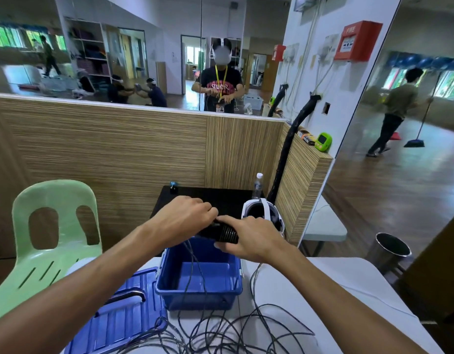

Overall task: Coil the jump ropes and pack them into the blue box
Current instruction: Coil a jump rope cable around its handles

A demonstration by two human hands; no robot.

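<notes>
- Right hand (248, 237) grips a black ribbed rope handle (227, 235); left hand (185, 218) pinches its far end.
- Blue box (199, 290) sits just below both hands — cord (195, 264) dangles into it.
- More rope (233, 333) lies tangled nearer the body, on the table.

The one word that reads clearly is "FIRE", white on the red alarm box (356, 40) on the wall at two o'clock. Its smaller label below is too blurred to read.
</notes>
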